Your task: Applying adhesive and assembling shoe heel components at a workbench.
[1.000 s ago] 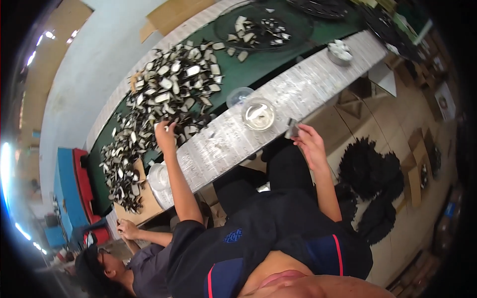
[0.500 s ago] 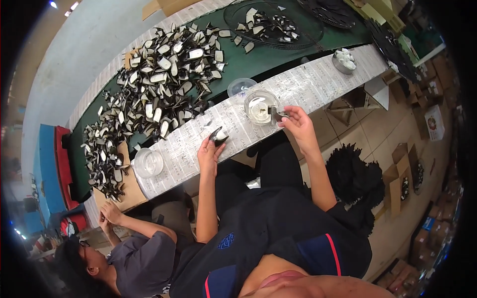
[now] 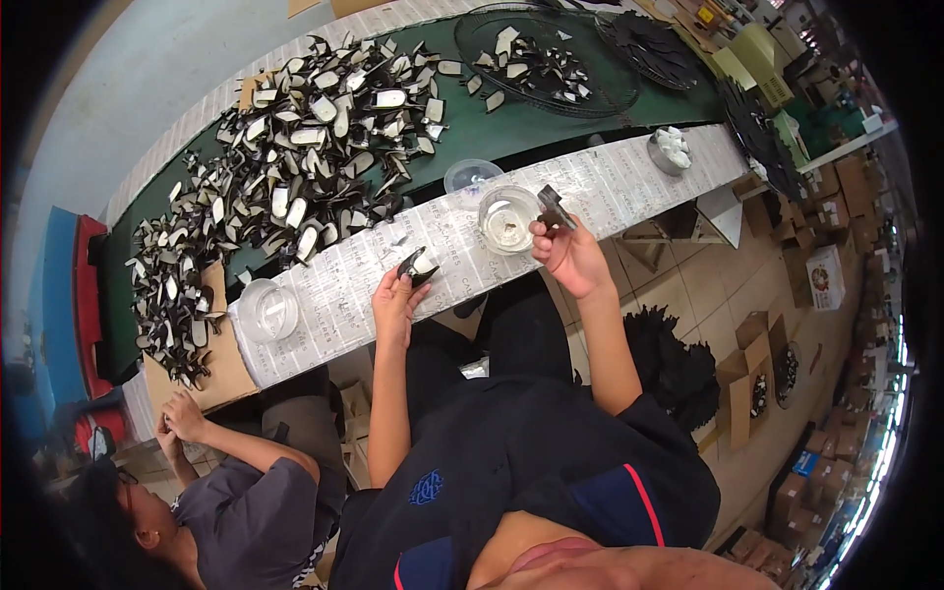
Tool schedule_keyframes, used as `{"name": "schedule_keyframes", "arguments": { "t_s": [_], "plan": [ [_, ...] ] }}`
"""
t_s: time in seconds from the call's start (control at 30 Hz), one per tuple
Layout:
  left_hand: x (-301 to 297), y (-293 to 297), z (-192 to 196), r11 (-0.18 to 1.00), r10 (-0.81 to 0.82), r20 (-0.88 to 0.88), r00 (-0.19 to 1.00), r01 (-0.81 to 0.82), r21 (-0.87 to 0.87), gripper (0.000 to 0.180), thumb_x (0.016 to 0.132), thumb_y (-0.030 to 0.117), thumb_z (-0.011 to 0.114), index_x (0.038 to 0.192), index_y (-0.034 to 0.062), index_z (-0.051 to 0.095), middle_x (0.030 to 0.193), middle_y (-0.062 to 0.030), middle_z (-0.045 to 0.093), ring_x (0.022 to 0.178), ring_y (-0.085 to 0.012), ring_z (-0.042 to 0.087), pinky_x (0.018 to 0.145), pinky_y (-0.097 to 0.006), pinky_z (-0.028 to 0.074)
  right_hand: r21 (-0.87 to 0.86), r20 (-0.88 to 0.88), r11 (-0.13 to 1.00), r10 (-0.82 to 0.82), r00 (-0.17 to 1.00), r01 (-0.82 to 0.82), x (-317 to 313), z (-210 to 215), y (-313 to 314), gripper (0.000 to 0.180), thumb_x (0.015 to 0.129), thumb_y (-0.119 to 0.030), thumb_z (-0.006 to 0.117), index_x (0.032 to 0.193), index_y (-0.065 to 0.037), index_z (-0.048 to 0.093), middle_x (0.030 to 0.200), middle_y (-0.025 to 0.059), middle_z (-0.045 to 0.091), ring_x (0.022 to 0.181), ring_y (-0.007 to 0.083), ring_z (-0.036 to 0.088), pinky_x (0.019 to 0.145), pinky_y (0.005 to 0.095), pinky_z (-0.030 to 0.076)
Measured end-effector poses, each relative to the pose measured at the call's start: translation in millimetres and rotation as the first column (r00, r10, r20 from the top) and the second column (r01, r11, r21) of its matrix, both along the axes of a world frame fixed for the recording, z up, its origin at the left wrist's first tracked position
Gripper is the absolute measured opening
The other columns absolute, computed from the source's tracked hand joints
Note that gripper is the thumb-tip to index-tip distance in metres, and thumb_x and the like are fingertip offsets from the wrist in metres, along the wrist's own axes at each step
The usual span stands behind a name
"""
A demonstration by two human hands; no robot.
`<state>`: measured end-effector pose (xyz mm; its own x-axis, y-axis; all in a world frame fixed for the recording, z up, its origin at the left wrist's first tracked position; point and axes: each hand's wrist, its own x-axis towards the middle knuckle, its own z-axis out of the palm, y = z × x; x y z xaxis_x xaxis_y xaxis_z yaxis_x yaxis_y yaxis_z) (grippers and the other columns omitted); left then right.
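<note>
My left hand [image 3: 395, 303] pinches a small black curved piece with a cream face [image 3: 420, 265] above the near edge of the table. It resembles the pieces in the large pile [image 3: 324, 133], which look like shoe heel parts. Just right of a clear bowl of liquid [image 3: 488, 234], my right hand [image 3: 574, 258] grips a dark, flat-ended tool [image 3: 552, 203], raised with its broad end up. The fingers partly cover the tool, so its exact kind is unclear. A clear round lid or dish [image 3: 470, 176] lies behind the bowl.
Another clear bowl [image 3: 266, 311] stands at left on the paper-covered table edge [image 3: 339, 313]. At the right end sits a metal bowl of white lumps [image 3: 669, 151]. Wire trays [image 3: 629, 98] lie farther back. A co-worker [image 3: 251, 482] sits close on my left.
My right hand has lifted the dark tool from the bowl's rim and turned it upright. My left hand still holds the black piece in nearly the same place. The whole view has shifted slightly.
</note>
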<state>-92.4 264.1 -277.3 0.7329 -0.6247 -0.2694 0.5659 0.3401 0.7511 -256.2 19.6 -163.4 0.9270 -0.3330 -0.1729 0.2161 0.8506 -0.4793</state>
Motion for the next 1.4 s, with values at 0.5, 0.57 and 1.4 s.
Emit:
{"name": "schedule_keyframes", "arguments": {
  "t_s": [0.5, 0.57, 1.4],
  "plan": [
    [-2.0, 0.0, 0.0, 1.000, -0.009, 0.037, 0.999, 0.008, 0.024, 0.028, 0.097, 0.013, 0.056, 0.120, -0.0027, 0.052, 0.110, -0.0112, 0.065, 0.096, -0.0190, 0.065, 0.084, -0.035, 0.057, -0.752, -0.306, 0.641, -0.550, 0.777, 0.157, -42.9, -46.2, -41.7, 0.024, 0.097, -0.021, 0.057, 0.108, 0.000, 0.060, 0.086, 0.0031, 0.061, 0.067, 0.0101, 0.058, 0.063, 0.0240, 0.048],
    [-0.9, 1.4, -0.8, 0.999, -0.021, 0.037, 0.999, 0.020, 0.026, 0.028, 0.097, 0.013, 0.056, 0.120, -0.0025, 0.052, 0.110, -0.0110, 0.065, 0.097, -0.0190, 0.064, 0.084, -0.035, 0.057, -0.746, -0.319, 0.646, -0.557, 0.767, 0.159, -47.3, -65.2, -43.8, 0.024, 0.097, -0.020, 0.058, 0.108, 0.001, 0.060, 0.086, 0.0041, 0.062, 0.068, 0.0106, 0.060, 0.061, 0.0236, 0.048],
    [-2.6, -0.6, -0.7, 0.999, -0.023, 0.047, 0.999, 0.022, 0.025, 0.026, 0.098, 0.009, 0.053, 0.121, -0.0021, 0.052, 0.109, -0.0093, 0.064, 0.096, -0.0182, 0.064, 0.085, -0.036, 0.057, -0.821, -0.246, 0.534, -0.649, 0.719, 0.201, -55.4, -37.0, -1.8, 0.021, 0.095, -0.015, 0.059, 0.108, 0.002, 0.061, 0.080, 0.0015, 0.059, 0.066, 0.0065, 0.055, 0.058, 0.0203, 0.042]
  ]
}}
